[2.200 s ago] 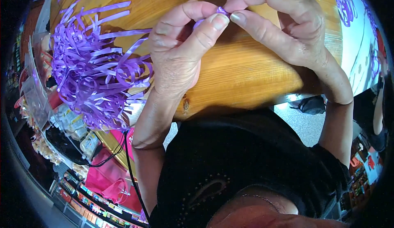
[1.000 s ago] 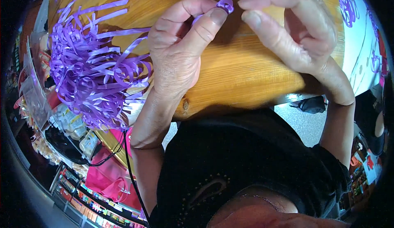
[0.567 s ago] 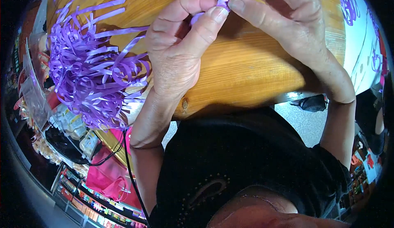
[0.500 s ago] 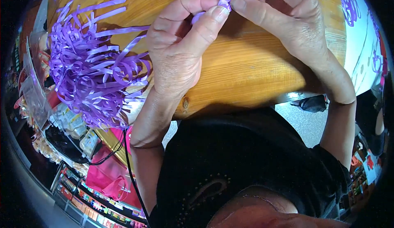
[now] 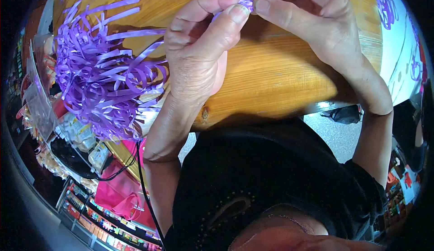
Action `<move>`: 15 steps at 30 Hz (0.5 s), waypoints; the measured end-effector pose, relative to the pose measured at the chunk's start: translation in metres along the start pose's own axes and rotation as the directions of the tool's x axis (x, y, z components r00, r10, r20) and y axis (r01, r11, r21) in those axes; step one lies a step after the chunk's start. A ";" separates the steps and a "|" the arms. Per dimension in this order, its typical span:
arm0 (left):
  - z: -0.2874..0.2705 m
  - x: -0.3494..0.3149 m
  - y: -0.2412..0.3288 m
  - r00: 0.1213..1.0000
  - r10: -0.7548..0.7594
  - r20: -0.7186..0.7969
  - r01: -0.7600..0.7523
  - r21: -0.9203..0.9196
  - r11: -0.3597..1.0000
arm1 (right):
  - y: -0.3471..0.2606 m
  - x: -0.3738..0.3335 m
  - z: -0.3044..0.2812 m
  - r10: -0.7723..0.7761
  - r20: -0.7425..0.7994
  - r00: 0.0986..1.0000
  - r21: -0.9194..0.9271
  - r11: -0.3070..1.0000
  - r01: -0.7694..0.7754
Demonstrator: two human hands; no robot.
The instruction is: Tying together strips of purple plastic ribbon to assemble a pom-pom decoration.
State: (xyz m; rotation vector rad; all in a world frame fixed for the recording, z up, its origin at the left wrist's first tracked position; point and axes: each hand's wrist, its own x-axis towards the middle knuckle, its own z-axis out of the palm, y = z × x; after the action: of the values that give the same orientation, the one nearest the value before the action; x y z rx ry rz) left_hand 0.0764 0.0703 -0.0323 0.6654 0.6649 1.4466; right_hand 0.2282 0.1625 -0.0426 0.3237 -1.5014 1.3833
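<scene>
Table under the fingers, purple ribbon pile left of them, maybe for easy reach.
Left hand pinches a little ribbon fold, likely to keep it still; right hand is at its edge, grip unclear.

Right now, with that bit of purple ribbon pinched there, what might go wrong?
The left hand pinches the small purple ribbon piece between thumb and finger; it could slip or lose its shape. Loose strands of the purple ribbon heap reach toward that hand and might snag on it. The black cord appears beside the left forearm, so it may catch.
</scene>
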 end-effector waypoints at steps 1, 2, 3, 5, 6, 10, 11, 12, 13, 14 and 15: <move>0.000 -0.002 0.002 0.999 -0.021 -0.033 0.020 -0.009 1.000 | -0.008 0.002 0.007 0.001 0.003 1.000 0.007 1.000 -0.001; 0.000 -0.003 0.005 0.997 -0.041 -0.064 0.039 -0.019 0.999 | -0.027 0.007 0.019 0.272 -0.126 0.954 -0.182 0.939 -0.291; 0.000 -0.004 0.006 0.997 -0.037 -0.064 0.036 -0.017 0.999 | -0.045 0.012 0.026 0.481 -0.299 0.824 -0.321 0.762 -0.562; -0.002 -0.005 0.006 0.997 -0.046 -0.058 0.046 -0.013 0.999 | -0.064 0.024 0.026 0.615 -0.302 0.729 -0.366 0.631 -0.684; -0.002 -0.005 0.006 0.997 -0.044 -0.059 0.044 -0.013 0.999 | -0.068 0.027 0.025 0.728 -0.315 0.609 -0.410 0.474 -0.779; 0.001 -0.004 0.007 0.997 -0.073 -0.033 0.071 -0.038 0.997 | -0.072 0.031 0.025 0.793 -0.322 0.517 -0.382 0.391 -0.837; 0.001 -0.004 0.007 0.997 -0.072 -0.030 0.071 -0.041 0.997 | -0.071 0.033 0.026 0.773 -0.321 0.548 -0.320 0.456 -0.831; 0.001 -0.005 0.007 0.997 -0.072 -0.032 0.071 -0.041 0.997 | -0.070 0.035 0.027 0.751 -0.322 0.576 -0.256 0.517 -0.817; 0.002 -0.004 0.007 0.997 -0.072 -0.038 0.071 -0.033 0.997 | -0.066 0.030 0.027 0.750 -0.326 0.576 -0.257 0.516 -0.817; 0.002 -0.004 0.007 0.996 -0.072 -0.043 0.071 -0.025 0.997 | -0.059 0.022 0.026 0.674 -0.291 0.679 -0.252 0.630 -0.734; 0.003 -0.003 0.006 0.996 -0.074 -0.038 0.073 -0.026 0.997 | -0.056 0.017 0.025 0.585 -0.258 0.769 -0.243 0.731 -0.637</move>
State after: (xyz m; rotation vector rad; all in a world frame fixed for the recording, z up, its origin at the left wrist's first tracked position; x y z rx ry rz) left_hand 0.0743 0.0669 -0.0261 0.5886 0.6943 1.4004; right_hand 0.2513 0.1311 0.0080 -0.5423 -1.7363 1.5815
